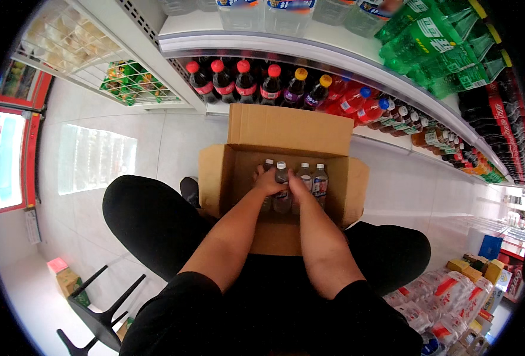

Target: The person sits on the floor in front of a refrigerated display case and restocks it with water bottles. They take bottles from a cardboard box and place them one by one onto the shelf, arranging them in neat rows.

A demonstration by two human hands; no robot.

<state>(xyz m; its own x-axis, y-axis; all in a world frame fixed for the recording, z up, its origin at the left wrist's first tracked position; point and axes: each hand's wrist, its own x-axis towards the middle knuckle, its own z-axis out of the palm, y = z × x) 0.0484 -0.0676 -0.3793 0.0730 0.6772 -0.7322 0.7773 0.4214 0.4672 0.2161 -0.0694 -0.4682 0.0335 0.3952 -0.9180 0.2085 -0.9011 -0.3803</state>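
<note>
An open cardboard box [289,129] stands between my knees, its flaps folded outward. Inside are several clear plastic bottles with white caps, among them a labelled bottle [319,184] near the right wall. My left hand [267,180] reaches in at the left, its fingers around the upper part of a clear bottle [281,202] and beside another bottle [267,165] at the far left. My right hand [297,184] touches that same middle bottle from the right, close to a further bottle [306,178]. The bottles' lower parts are partly hidden by my hands and forearms.
Beyond the box, a low shelf [218,109] holds dark soda bottles [246,82] and red drink bottles [355,104]. Above it, a shelf edge [262,44] juts out, with green bottles [431,44] at right. Wrapped bottle packs [444,293] lie behind right; a black chair [98,316] is behind left.
</note>
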